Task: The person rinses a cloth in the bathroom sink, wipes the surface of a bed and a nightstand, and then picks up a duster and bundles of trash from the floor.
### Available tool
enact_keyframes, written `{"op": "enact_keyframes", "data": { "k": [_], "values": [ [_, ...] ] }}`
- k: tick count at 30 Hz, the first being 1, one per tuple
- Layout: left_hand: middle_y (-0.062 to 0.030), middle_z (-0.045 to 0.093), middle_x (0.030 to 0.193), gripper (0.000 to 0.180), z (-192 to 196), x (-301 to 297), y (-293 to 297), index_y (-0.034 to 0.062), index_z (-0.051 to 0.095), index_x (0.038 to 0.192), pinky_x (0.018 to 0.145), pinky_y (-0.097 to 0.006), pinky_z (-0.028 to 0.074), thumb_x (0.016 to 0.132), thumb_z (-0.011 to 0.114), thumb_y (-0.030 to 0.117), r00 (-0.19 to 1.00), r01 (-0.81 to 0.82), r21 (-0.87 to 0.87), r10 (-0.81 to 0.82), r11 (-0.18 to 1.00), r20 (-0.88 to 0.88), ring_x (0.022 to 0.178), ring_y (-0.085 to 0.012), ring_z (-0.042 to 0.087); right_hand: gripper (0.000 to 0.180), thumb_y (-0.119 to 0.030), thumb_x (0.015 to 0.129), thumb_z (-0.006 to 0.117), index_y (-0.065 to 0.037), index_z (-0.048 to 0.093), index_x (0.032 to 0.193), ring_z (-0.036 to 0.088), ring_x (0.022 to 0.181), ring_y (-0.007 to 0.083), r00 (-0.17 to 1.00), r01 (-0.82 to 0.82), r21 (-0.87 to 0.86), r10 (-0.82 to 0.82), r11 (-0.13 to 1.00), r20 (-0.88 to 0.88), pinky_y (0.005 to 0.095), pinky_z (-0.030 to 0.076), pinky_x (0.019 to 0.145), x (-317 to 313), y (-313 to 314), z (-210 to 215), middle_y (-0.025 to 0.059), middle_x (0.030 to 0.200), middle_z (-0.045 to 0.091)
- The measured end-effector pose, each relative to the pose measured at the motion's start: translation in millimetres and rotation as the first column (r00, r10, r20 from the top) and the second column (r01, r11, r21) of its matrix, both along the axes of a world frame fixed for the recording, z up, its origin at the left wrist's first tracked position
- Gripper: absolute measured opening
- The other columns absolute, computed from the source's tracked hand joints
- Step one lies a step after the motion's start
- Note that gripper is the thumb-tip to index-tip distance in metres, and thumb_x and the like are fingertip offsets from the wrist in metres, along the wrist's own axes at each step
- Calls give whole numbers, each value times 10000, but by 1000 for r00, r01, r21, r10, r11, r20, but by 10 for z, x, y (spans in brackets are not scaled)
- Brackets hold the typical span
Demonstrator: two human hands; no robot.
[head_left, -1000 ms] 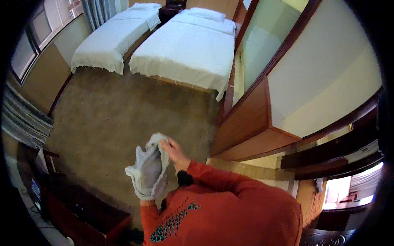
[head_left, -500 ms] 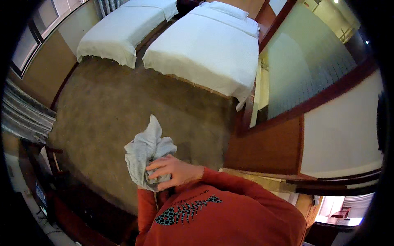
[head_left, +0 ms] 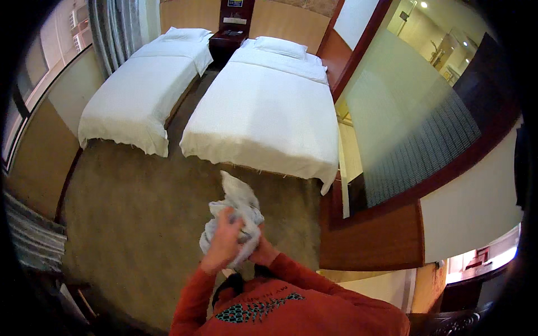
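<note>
A bunched white towel (head_left: 240, 193) is held up in front of my body, with a twisted end pointing away from me. My left hand (head_left: 223, 241) is closed on its near left side, fingers pressed into the folds. From the right, my right hand (head_left: 264, 250) supports the same towel, and its fingers are mostly hidden behind the cloth. Both forearms are in red sleeves.
Ahead stand a wide bed (head_left: 263, 117) and a narrower bed (head_left: 143, 92), both with white covers. A dark nightstand (head_left: 228, 39) sits between them. Brown carpet (head_left: 129, 224) lies before me. A glass partition (head_left: 409, 117) rises on the right, a grey curtain (head_left: 33, 229) hangs left.
The view has tilted up, bringing the headboards and nightstand into sight. My left hand has come round onto the towel's near side, while my right has shifted to its right side.
</note>
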State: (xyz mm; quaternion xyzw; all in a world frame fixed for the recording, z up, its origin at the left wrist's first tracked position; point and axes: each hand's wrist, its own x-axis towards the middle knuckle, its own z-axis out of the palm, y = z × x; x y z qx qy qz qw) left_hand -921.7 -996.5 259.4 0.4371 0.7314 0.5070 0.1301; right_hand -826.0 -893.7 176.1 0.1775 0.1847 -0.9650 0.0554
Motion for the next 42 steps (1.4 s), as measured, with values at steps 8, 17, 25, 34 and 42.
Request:
{"op": "enact_keyframes", "data": {
  "k": [8,17,25,34,42],
  "values": [
    [-236,428,1185,559,-348,-605,870,-4,435,1209,877,-465,399,675,595,50,954,167,-257,-221,952,-200,1078,-431,414,872,-678,740,510,-98,299,1355,376,1230,286,913,370,0,-363,929,-184,446,309,1030,-677,726,174,106,1349,380],
    [-149,430,1299,375,-765,-1790,1778,-1,513,1171,856,-350,452,817,592,95,816,241,76,-244,968,524,1117,-256,494,379,-192,786,625,-54,552,1132,586,929,219,968,142,353,-204,925,145,366,491,795,-1771,2391,-516,66,1052,599],
    [-49,591,977,246,-1122,-3033,2122,14,564,1084,669,-239,469,858,547,108,452,-238,-250,335,938,827,778,-127,585,543,-225,549,733,-44,593,1042,607,835,268,780,-590,807,241,-22,577,352,474,751,-2849,3663,-1019,142,902,644],
    [-35,590,927,218,-2032,-4377,2522,27,567,1059,611,-241,462,865,527,116,298,-227,-421,474,878,829,693,-126,584,456,-298,601,697,-82,599,991,626,703,240,766,-529,789,225,-313,602,363,499,627,-4462,5328,-1290,123,799,645],
    [-70,600,953,211,-2571,-5231,2980,33,559,1051,646,-291,514,876,531,146,279,-236,-504,555,831,784,723,-167,625,483,-192,659,661,-66,486,1091,561,934,364,884,-428,651,-138,-627,447,446,470,764,-6208,7267,-1437,183,1055,535]
  ]
}}
